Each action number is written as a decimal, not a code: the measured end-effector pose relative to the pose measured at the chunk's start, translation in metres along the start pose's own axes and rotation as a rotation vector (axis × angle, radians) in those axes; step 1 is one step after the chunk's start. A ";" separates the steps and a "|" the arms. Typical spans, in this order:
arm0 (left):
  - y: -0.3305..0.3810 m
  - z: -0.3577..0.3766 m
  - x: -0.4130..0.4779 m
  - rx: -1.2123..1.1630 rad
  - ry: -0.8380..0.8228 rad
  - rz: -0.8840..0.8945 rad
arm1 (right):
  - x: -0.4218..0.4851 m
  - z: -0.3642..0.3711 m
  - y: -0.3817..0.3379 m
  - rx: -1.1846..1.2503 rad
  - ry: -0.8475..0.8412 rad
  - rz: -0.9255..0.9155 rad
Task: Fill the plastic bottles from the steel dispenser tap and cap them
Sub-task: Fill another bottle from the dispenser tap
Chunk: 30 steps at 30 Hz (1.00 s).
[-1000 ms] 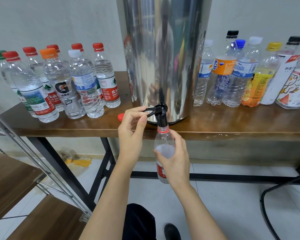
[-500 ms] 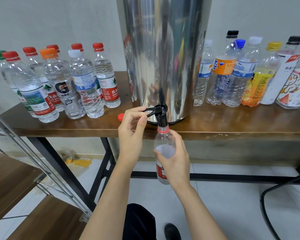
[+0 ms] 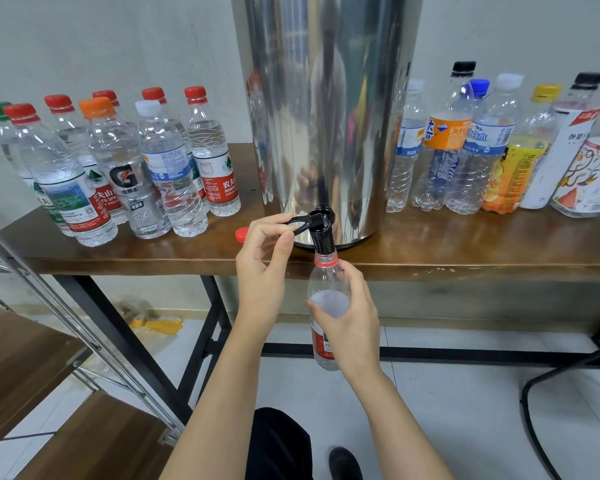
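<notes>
The left hand (image 3: 262, 268) pinches the black tap lever (image 3: 300, 221); the right hand (image 3: 352, 317) grips the bottle (image 3: 326, 292) under the tap (image 3: 323, 237). A red cap (image 3: 241, 234) lies left of the dispenser (image 3: 329, 109)

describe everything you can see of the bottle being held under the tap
Clear plastic bottle, uncapped, with a red neck ring and a red label low on its body. Held upright in front of the table edge, mouth at the spout of the black tap, partly filled with water. The right hand grips its middle.

You've got a wood table (image 3: 465, 252): steel dispenser (image 3: 329, 116) ctr, capped bottles (image 3: 160, 168) on L, more bottles (image 3: 465, 150) on R, loose red cap (image 3: 241, 234) by the dispenser.
</notes>
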<state>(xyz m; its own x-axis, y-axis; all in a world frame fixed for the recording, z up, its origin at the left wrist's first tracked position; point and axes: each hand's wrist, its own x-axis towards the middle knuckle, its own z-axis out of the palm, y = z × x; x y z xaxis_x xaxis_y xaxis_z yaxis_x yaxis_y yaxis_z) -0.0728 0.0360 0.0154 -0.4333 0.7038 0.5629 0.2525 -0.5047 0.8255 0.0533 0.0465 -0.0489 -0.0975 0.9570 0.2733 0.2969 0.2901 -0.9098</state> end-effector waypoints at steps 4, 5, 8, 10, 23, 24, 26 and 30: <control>0.000 0.000 0.000 -0.001 0.002 -0.005 | 0.001 0.001 0.000 -0.007 -0.004 0.003; 0.001 0.000 0.000 0.000 0.002 -0.004 | 0.000 0.001 0.001 -0.007 -0.005 0.002; 0.001 0.000 0.000 0.003 0.002 0.001 | 0.000 0.000 0.001 -0.002 -0.006 0.004; 0.001 0.000 0.000 0.005 0.001 0.005 | 0.000 0.001 0.001 0.000 -0.007 0.011; 0.001 0.000 0.000 0.012 0.001 0.009 | 0.000 0.000 0.001 0.000 -0.004 0.014; 0.001 0.000 0.000 0.008 0.000 0.007 | 0.000 0.000 0.001 -0.002 -0.004 0.014; 0.002 0.001 0.000 0.001 -0.001 0.004 | 0.000 0.000 0.000 -0.003 -0.004 0.011; 0.002 0.001 0.000 0.002 -0.002 0.000 | -0.001 0.000 0.000 0.001 -0.002 0.011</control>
<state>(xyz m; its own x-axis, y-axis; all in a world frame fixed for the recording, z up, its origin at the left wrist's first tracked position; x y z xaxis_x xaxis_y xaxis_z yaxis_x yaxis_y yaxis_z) -0.0716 0.0354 0.0170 -0.4313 0.7050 0.5630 0.2542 -0.5038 0.8256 0.0531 0.0460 -0.0493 -0.0961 0.9601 0.2625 0.2969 0.2794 -0.9131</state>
